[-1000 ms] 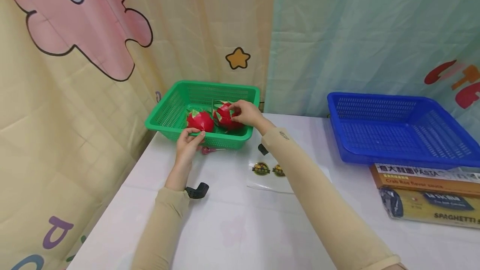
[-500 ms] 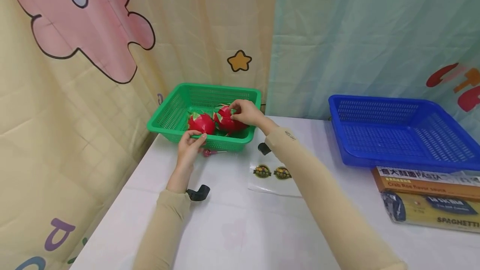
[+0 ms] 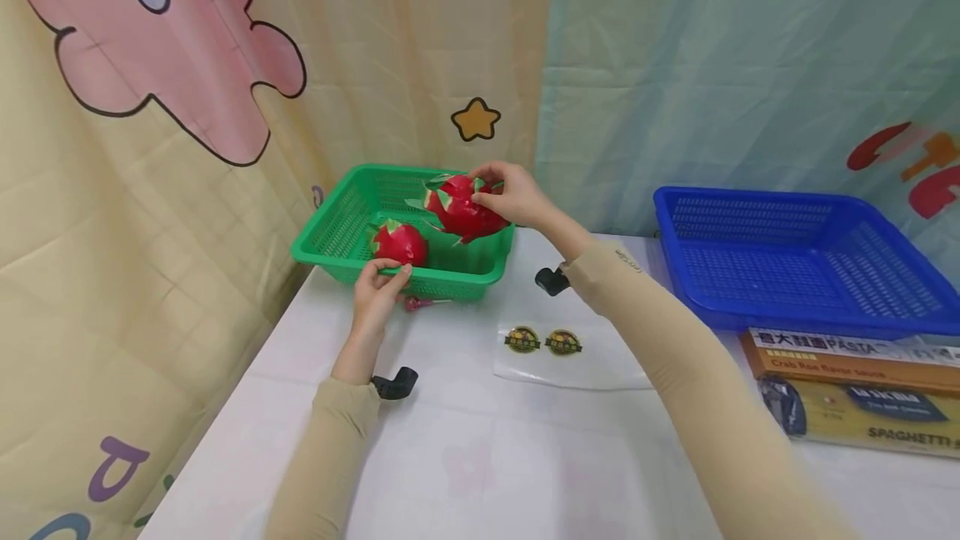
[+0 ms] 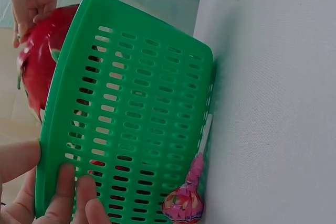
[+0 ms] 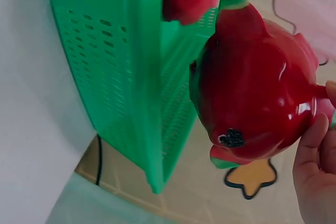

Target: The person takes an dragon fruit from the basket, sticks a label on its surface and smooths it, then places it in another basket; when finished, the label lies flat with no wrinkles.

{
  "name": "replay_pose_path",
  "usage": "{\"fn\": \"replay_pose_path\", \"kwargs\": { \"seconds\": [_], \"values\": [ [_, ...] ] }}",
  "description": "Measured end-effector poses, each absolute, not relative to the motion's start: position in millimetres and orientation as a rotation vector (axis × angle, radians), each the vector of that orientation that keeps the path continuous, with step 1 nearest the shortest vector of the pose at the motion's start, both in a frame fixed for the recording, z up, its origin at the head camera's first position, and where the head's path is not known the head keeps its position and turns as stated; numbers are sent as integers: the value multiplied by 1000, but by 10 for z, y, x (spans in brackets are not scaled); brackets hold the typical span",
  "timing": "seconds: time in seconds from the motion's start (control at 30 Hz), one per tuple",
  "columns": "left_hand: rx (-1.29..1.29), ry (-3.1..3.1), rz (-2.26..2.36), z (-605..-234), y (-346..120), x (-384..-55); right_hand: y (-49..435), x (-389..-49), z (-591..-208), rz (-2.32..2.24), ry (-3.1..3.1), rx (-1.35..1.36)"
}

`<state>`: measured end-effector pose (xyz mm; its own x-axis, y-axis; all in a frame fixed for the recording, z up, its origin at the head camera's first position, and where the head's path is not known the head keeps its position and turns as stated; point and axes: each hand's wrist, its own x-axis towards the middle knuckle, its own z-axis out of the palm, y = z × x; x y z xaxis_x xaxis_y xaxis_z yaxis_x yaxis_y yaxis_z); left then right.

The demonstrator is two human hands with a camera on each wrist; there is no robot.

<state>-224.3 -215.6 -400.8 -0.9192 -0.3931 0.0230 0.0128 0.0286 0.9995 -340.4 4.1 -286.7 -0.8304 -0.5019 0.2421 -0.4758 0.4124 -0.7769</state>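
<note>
My right hand [image 3: 516,194] pinches a red dragon fruit [image 3: 463,211] with green-tipped scales and holds it up over the right side of the green basket [image 3: 322,257]. In the right wrist view that dragon fruit [image 5: 257,87] shows its glossy red body and a small dark spot. Thumb and fingers of my left hand [image 3: 372,298] grip the basket's front rim. A second dragon fruit [image 3: 403,243] lies inside, just behind this hand. Under the front wall, a lollipop [image 4: 182,203] in a pink wrapper lies on the white table.
An empty blue basket [image 3: 750,273] stands at the right. In front of it lie an orange pasta box [image 3: 847,361] and a spaghetti pack [image 3: 862,415]. A clear sheet with two round stickers [image 3: 542,342] lies mid-table. Curtains hang behind the table.
My right hand has lifted the dragon fruit from the basket floor up above the rim. The left hand has stayed on the front rim, and the other dragon fruit stays inside.
</note>
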Motion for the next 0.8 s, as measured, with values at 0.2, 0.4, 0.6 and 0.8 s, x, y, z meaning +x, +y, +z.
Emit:
{"fn": "replay_pose_path", "kwargs": {
  "seconds": [0.2,0.4,0.6,0.8],
  "values": [
    [373,-2083,-1831,-3999,-2116,-2239,327,-3151,-2692,-1576,2554,-819],
    [368,-2188,-1646,-3988,-2072,-2190,643,-2812,-2671,-1600,2480,-852],
    [205,-2072,-1435,-3949,-1980,-2133,957,-2411,-2738,-1646,2338,-891],
    [-514,-2037,-1480,-3691,-1730,-1902,1219,-2044,-2836,-1702,2183,-875]
  ]
}}
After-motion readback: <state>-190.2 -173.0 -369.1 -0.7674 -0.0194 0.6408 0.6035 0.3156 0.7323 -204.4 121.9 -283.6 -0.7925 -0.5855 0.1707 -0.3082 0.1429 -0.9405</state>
